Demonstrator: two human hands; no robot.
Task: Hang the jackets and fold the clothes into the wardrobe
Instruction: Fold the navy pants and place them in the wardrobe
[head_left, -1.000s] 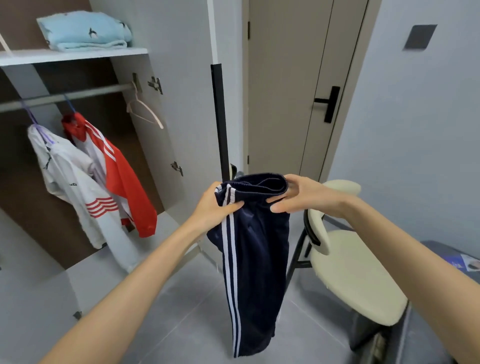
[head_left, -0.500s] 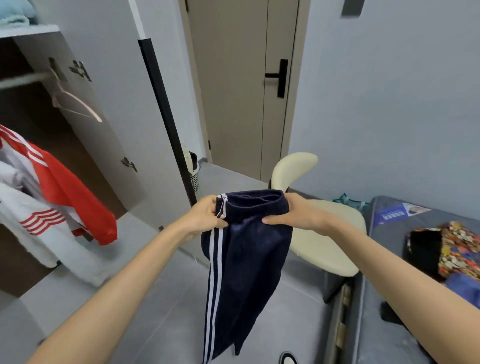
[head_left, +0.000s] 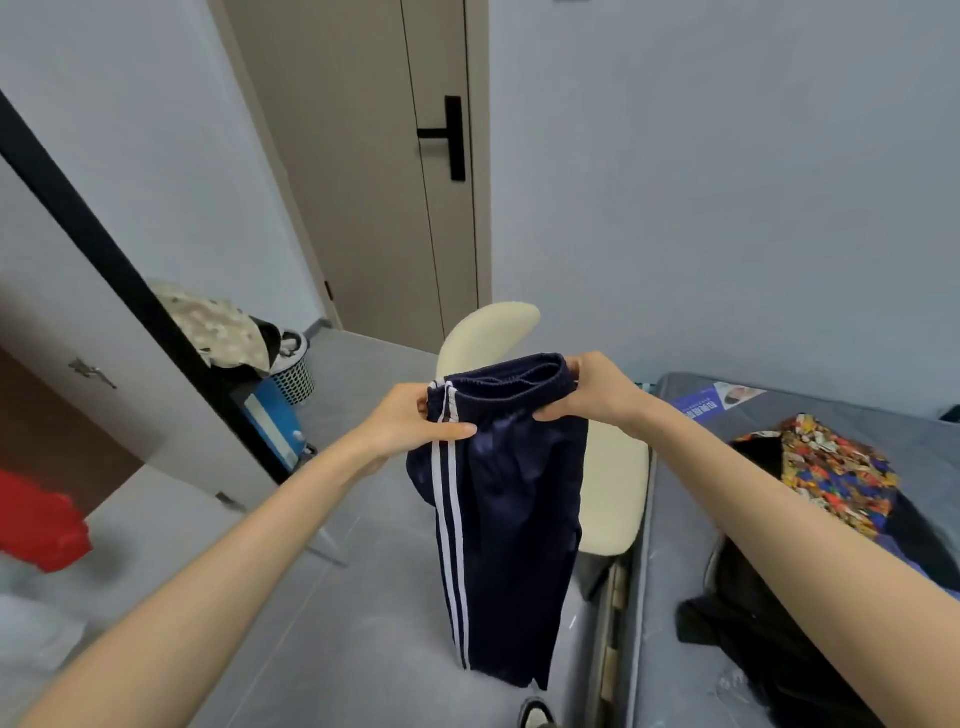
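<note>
navy trousers (head_left: 506, 525) hang, waistband (head_left: 511, 375) pinched by left grip (head_left: 413, 427) and right grip (head_left: 597, 396) (both outstretched).

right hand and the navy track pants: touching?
Touching. Head view shows the right hand pinching the waistband of the navy track pants at its right end.

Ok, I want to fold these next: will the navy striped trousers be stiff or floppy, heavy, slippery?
Probably floppy: the navy trousers hang limp from the waistband that the left hand and right hand pinch. Likely light: pinches alone carry them. The sheen hints at smooth, perhaps slippery fabric.
</note>
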